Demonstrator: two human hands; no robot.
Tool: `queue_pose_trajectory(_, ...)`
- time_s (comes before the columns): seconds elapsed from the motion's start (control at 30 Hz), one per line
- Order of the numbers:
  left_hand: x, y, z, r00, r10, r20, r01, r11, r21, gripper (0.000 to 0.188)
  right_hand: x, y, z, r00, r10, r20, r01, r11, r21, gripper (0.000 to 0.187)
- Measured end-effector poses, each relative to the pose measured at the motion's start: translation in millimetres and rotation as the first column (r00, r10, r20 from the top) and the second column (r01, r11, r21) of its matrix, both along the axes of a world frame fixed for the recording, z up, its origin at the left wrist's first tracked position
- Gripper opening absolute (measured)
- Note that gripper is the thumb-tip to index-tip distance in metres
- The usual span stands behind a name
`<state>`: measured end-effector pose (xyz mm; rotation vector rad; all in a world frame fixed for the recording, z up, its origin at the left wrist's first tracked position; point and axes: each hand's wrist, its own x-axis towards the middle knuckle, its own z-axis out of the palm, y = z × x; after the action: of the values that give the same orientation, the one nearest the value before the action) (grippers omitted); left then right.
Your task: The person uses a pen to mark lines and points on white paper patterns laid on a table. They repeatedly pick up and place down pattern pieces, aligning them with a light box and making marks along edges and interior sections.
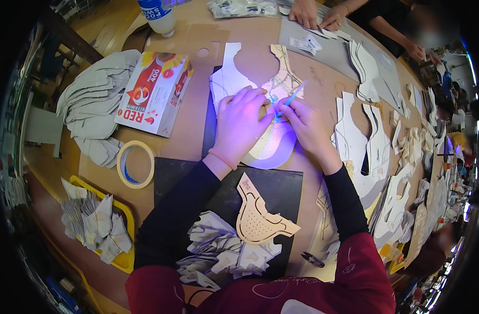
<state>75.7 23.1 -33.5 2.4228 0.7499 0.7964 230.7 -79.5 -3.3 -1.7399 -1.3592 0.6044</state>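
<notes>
My left hand (pixel 242 123) lies with its fingers extended over a pale shoe-upper piece, pressing near its middle. My right hand (pixel 306 125) pinches a thin light-blue pen (pixel 297 98), its lower end close to my left fingertips. Beneath both hands are a white cut piece (pixel 230 78) on the left and a tan patterned template (pixel 282 65) on the right. A rounded, perforated part (pixel 271 152) shows below them. Bluish-purple light falls on this spot. Fingers partly hide the pen's tip.
A black mat (pixel 176 180) holds a tan perforated template (pixel 260 217) and stacked grey pieces (pixel 213 243). At left are a tape roll (pixel 150 166), a red-and-white box (pixel 151 94), grey stacks (pixel 95 89) and a yellow tray (pixel 129 220). A co-worker's hands (pixel 318 15) work across the table.
</notes>
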Motion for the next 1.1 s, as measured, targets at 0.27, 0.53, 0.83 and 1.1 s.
queue_pose_trajectory(0.27, 3.6, -1.8, 5.9, 0.997, 0.023, -0.076, -0.022, 1.0, 0.011, 0.026, 4.0, 7.1, -2.2, 0.985, 0.07, 0.16, -0.068, 0.998, -0.015, 0.017)
queue_pose_trajectory(0.53, 7.9, 0.4, 1.5, 0.999, 0.03, -0.039, -0.029, 0.999, 0.02, 0.024, 5.8, 11.9, -12.6, 0.992, 0.034, 0.119, -0.051, 0.988, 0.145, 0.018)
queue_pose_trajectory(0.83, 4.6, 2.0, 1.5, 0.998, 0.016, -0.058, -0.014, 0.999, 0.028, 0.027, 1.4, 0.6, -1.9, 1.0, 0.001, -0.028, -0.001, 1.0, 0.005, 0.02)
queue_pose_trajectory(1.1, 5.5, 2.9, 2.6, 0.996, 0.009, -0.09, -0.007, 1.0, 0.021, 0.028, 2.3, 4.6, 1.4, 0.995, 0.084, 0.048, -0.083, 0.996, -0.015, 0.021)
